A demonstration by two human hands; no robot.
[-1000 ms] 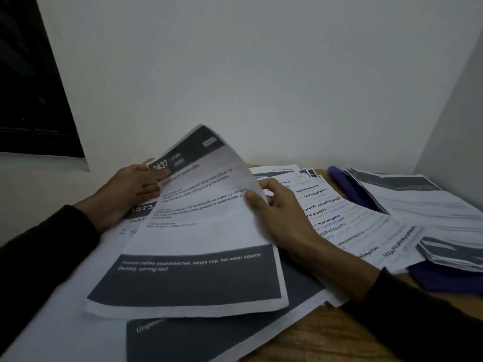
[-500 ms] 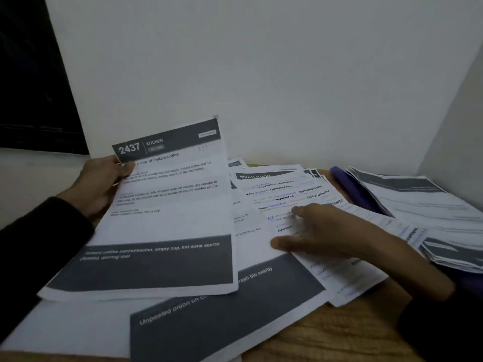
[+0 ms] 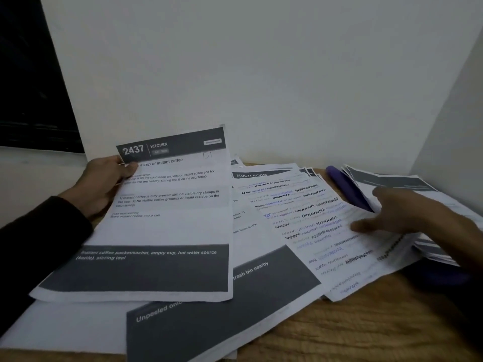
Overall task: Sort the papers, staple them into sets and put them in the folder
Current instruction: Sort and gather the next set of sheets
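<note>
Wooden worktop [image 3: 366,333] carries loose papers; the left hand [image 3: 104,184] pinches sheet 2437 [image 3: 162,218] at frame centre-left, while the right hand [image 3: 407,212], fingers loosely spread, reaches over the right-side stack [image 3: 313,218].

A wooden table with a light brown grain [image 3: 366,333] stands in the corner against white walls. A large white printed sheet with a dark grey band reading "Unpeeled" [image 3: 209,322] lies on it at the near edge. Beside that to the right lies a fanned stack of white sheets headed "MULTI-ROOM" and covered in scribbled lines [image 3: 308,220]. At the far right a purple folder [image 3: 345,186] lies under another loose pile of grey-banded papers [image 3: 407,184].
</note>
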